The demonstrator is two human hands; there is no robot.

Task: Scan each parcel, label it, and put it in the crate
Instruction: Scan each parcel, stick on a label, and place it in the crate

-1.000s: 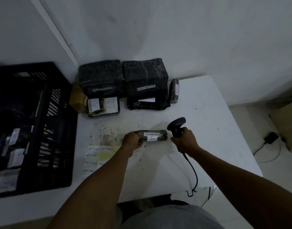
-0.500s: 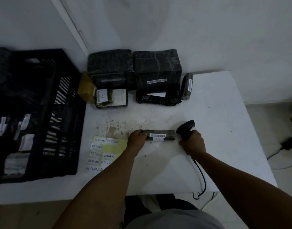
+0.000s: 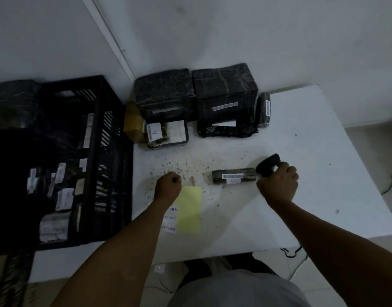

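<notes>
Now left hand [image 3: 168, 187] off parcel [image 3: 234, 177], over labels [image 3: 188, 210].

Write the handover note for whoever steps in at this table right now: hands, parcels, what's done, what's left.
Right hand grips the scanner at the right end of the small parcel.
Left hand is curled over the top of the label sheet, off the parcel; whether it pinches a label cannot be told.
The small parcel lies flat on the table, barcode up, no RETURN label visible on it.
The crate at the left already holds several parcels.
Left: label this parcel and crate it, then do the stack of parcels by the wall.
</notes>
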